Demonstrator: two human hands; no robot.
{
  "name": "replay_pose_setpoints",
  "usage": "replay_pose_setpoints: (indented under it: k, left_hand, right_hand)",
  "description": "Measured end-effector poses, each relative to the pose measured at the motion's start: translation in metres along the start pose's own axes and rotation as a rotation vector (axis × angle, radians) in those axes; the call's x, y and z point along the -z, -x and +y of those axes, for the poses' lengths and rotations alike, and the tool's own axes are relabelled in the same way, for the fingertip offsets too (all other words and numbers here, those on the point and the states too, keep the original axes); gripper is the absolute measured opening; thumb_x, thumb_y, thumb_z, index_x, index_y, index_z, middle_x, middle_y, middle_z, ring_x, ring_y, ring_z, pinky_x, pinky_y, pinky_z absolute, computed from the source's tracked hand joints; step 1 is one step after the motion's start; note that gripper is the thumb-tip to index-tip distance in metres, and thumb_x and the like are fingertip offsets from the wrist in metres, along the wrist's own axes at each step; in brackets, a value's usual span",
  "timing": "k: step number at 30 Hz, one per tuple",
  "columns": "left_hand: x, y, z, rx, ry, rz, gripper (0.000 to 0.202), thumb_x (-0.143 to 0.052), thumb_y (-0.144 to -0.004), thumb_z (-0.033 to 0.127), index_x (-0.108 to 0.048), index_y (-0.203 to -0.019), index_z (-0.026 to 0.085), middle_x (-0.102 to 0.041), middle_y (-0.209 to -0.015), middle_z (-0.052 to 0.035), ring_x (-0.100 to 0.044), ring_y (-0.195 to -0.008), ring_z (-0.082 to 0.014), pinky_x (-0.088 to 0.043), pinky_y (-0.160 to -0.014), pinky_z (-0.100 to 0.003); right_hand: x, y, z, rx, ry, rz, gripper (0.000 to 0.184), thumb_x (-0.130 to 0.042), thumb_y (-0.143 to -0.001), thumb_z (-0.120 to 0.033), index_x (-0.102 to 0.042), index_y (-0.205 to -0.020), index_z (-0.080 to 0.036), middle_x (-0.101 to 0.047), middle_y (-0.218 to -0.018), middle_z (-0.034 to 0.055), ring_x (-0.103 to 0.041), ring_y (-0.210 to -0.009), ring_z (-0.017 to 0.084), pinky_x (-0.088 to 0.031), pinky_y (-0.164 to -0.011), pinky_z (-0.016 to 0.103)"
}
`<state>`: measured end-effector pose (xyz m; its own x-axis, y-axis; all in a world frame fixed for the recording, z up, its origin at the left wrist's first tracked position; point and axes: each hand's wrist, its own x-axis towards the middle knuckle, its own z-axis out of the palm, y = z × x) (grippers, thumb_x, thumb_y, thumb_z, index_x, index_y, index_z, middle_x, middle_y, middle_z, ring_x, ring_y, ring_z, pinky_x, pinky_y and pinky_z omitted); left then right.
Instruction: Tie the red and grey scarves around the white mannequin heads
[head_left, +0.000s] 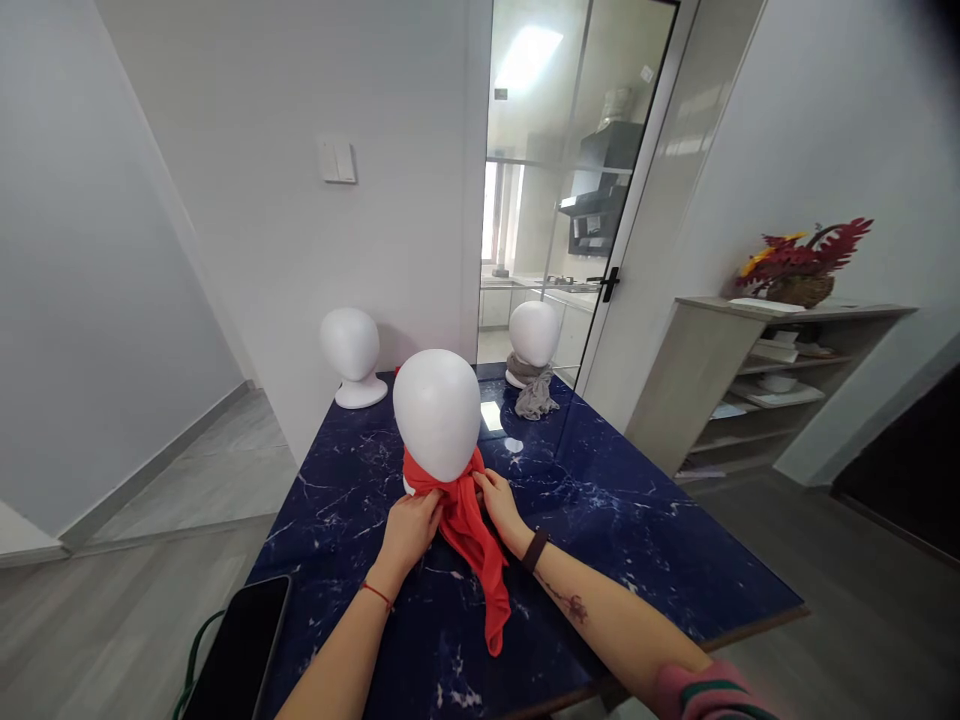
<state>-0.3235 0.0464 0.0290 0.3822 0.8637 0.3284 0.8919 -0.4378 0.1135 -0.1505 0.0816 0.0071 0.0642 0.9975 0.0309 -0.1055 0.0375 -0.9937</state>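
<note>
A white mannequin head [437, 412] stands upright on the table in front of me, with a red scarf [474, 540] wrapped around its neck. The scarf's loose end hangs forward and lies on the tabletop. At the left of the neck, my left hand [412, 522] has its fingers closed on the scarf. On the other side my right hand [498, 500] pinches the scarf's edge below the chin. Part of the fingertips of both hands is hidden by cloth.
A bare white mannequin head [351, 350] stands back left; another head [535, 335] with a grey scarf [536, 392] stands back right. A phone [244, 650] lies at the near left edge of the blue marbled table [600, 540]. A shelf [720, 380] stands beyond, right.
</note>
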Motion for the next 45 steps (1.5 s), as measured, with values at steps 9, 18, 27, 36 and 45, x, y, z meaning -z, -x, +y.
replay_pose_setpoints:
  k: [9, 18, 27, 36, 45]
  left_hand:
    - [0.027, -0.001, -0.025, 0.031, 0.159, -0.120, 0.012, -0.048, -0.081, 0.022, -0.058, -0.075, 0.019, -0.066, -0.075, -0.0037, -0.059, -0.069, -0.0164, -0.036, -0.064, -0.026]
    - [0.039, 0.004, -0.038, 0.093, 0.246, -0.179, 0.012, -0.052, -0.078, 0.029, -0.059, -0.075, 0.020, -0.062, -0.067, -0.0007, -0.055, -0.062, -0.0157, -0.032, -0.058, -0.025]
    - [0.021, 0.000, 0.004, 0.013, 0.062, -0.177, 0.021, -0.042, -0.090, 0.029, -0.062, -0.089, 0.021, -0.071, -0.084, -0.0081, -0.065, -0.076, -0.0223, -0.037, -0.064, -0.028]
    - [0.046, 0.005, -0.044, 0.076, 0.224, -0.259, 0.025, -0.052, -0.083, 0.034, -0.058, -0.064, 0.019, -0.056, -0.058, 0.0001, -0.051, -0.057, -0.0148, -0.028, -0.056, -0.025]
    - [0.054, 0.016, -0.073, 0.206, 0.491, -0.409, 0.023, -0.055, -0.074, 0.034, -0.057, -0.059, 0.016, -0.045, -0.056, 0.0045, -0.038, -0.056, -0.0113, -0.026, -0.054, -0.024]
  right_hand:
    - [0.019, -0.026, -0.002, 0.022, -0.047, 0.156, 0.021, -0.058, -0.069, -0.038, -0.055, -0.063, -0.017, -0.056, -0.062, -0.0033, -0.047, -0.061, 0.012, -0.037, -0.059, 0.023]
    - [0.023, -0.037, -0.010, -0.163, -0.288, 0.093, 0.016, -0.057, -0.077, -0.033, -0.060, -0.080, -0.018, -0.067, -0.076, 0.0025, -0.063, -0.068, 0.015, -0.051, -0.066, 0.026]
    - [0.033, -0.030, -0.028, -0.522, -0.409, -0.172, 0.015, -0.052, -0.086, -0.023, -0.062, -0.081, -0.013, -0.069, -0.074, 0.0062, -0.066, -0.064, 0.015, -0.053, -0.064, 0.025]
    - [0.035, -0.058, -0.027, -0.463, -0.442, -0.126, 0.017, -0.047, -0.088, -0.016, -0.062, -0.081, -0.012, -0.068, -0.075, 0.0061, -0.064, -0.064, 0.012, -0.052, -0.062, 0.023]
    - [0.050, -0.097, -0.044, -0.507, -0.264, -0.030, 0.015, -0.048, -0.086, -0.021, -0.052, -0.073, -0.016, -0.055, -0.055, -0.0023, -0.049, -0.043, 0.008, -0.038, -0.044, 0.017]
